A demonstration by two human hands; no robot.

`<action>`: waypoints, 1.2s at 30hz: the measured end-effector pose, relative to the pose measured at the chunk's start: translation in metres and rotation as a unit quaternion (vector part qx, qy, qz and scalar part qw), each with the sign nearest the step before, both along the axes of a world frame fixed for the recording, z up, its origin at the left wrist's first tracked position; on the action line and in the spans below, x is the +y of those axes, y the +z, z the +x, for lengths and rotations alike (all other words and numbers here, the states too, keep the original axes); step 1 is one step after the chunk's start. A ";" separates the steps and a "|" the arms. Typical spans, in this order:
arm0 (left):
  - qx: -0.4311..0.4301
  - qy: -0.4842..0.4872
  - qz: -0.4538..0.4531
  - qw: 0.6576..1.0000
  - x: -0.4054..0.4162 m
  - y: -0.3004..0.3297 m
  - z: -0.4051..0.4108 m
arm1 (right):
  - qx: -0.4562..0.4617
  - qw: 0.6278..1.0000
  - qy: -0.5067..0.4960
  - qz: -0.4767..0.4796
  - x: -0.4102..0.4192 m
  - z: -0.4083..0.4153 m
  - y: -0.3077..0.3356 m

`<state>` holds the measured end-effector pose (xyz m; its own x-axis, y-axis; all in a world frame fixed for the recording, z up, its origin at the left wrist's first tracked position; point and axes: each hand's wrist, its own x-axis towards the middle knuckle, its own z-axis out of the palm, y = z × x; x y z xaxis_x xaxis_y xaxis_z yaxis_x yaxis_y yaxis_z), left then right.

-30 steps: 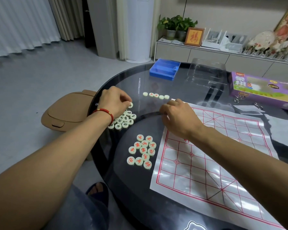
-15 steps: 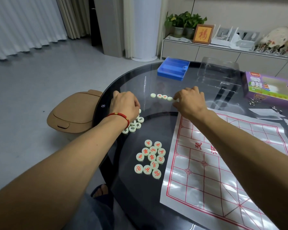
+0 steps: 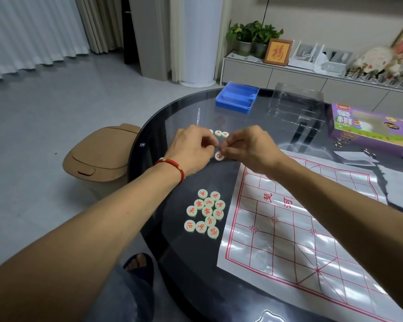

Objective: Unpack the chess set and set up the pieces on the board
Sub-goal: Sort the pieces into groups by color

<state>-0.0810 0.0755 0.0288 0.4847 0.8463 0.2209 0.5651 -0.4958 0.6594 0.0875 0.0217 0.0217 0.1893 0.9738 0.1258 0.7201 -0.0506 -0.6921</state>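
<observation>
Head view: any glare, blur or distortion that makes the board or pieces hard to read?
Head view: ceiling light glares off the glossy board sheet, washing out some red lines; the dark glass table mirrors the room; wide-angle lens bends the edges; the red-marked piece cluster is sharp, both hands are slightly soft.

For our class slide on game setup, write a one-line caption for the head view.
Both hands, left and right, handle a red-marked piece above a cluster of pieces beside the still-empty board.

Dim, even indoor light; white glare streaks the glossy board sheet (image 3: 289, 247) and glass table (image 3: 172, 228); wide-angle bending at edges
</observation>
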 end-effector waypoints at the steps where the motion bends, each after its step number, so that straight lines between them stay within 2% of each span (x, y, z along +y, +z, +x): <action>1: -0.018 -0.006 -0.027 0.999 -0.004 0.002 -0.001 | 0.036 0.999 0.004 -0.003 -0.005 -0.002 0.002; 5: -0.073 -0.023 -0.100 0.992 -0.014 0.007 -0.013 | 0.139 0.990 0.026 0.001 -0.025 -0.013 0.009; 9: -0.095 -0.053 -0.128 0.986 -0.016 0.008 -0.027 | 0.179 0.983 0.036 -0.009 -0.031 -0.021 0.010; 10: -0.080 -0.049 -0.115 0.989 -0.016 0.007 -0.032 | 0.144 0.989 0.032 -0.003 -0.029 -0.021 0.009; 12: -0.009 -0.037 -0.060 0.997 -0.015 0.003 -0.040 | -0.009 1.000 -0.001 0.019 -0.022 -0.014 0.005; 14: 0.059 -0.025 -0.002 0.998 -0.018 -0.002 -0.046 | -0.154 0.987 -0.047 0.018 -0.009 -0.002 0.000; 17: 0.092 -0.026 0.017 0.995 -0.022 -0.009 -0.046 | -0.241 0.964 -0.108 -0.025 0.011 0.012 -0.011; 20: 0.119 -0.041 0.011 0.992 -0.023 -0.012 -0.045 | -0.331 0.933 -0.118 -0.072 0.029 0.014 -0.020; 25: 0.150 -0.056 -0.009 0.987 -0.020 -0.017 -0.050 | -0.367 0.919 -0.108 -0.093 0.047 0.020 -0.029; 30: 0.147 -0.074 -0.022 0.986 -0.023 -0.017 -0.047 | -0.369 0.927 -0.070 -0.019 0.038 0.023 -0.024; 36: 0.133 -0.061 -0.068 0.987 -0.022 -0.004 -0.050 | -0.354 0.935 0.009 -0.001 0.022 0.014 -0.022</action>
<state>-0.1306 0.0531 0.0249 0.6100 0.7914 -0.0389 0.6686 -0.4878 0.5613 0.1015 0.0438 -0.0004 0.0427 0.9764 0.2116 0.9986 -0.0348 -0.0409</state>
